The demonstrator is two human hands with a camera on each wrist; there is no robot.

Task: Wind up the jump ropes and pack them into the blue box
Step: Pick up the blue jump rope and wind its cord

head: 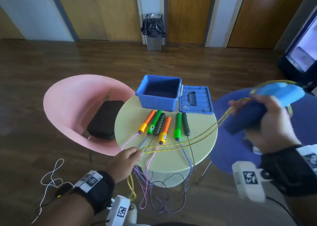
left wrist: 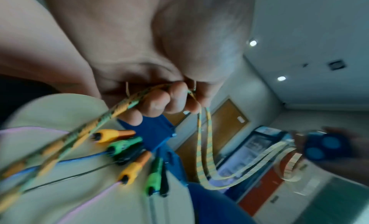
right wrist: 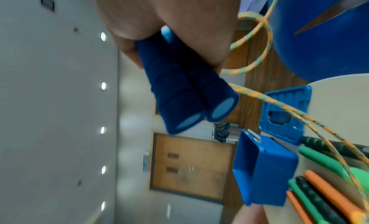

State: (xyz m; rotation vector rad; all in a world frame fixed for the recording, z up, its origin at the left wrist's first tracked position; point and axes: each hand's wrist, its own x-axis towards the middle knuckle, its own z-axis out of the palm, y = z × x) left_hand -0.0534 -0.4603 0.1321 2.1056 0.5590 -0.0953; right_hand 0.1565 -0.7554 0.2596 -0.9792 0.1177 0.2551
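Observation:
My right hand is raised to the right of the round table and grips the two blue handles of one jump rope side by side. Its yellow-green rope runs in a doubled strand across the table to my left hand, which pinches it at the table's front-left edge. In the left wrist view the rope passes through my curled fingers. The open blue box stands at the table's back, its lid lying flat to its right. Several orange, green and black handles lie in front of the box.
The other ropes hang off the table's front edge to the floor. A pink chair with a black case stands left, a blue chair right. A bin stands by the far wall. A white cable lies on the floor.

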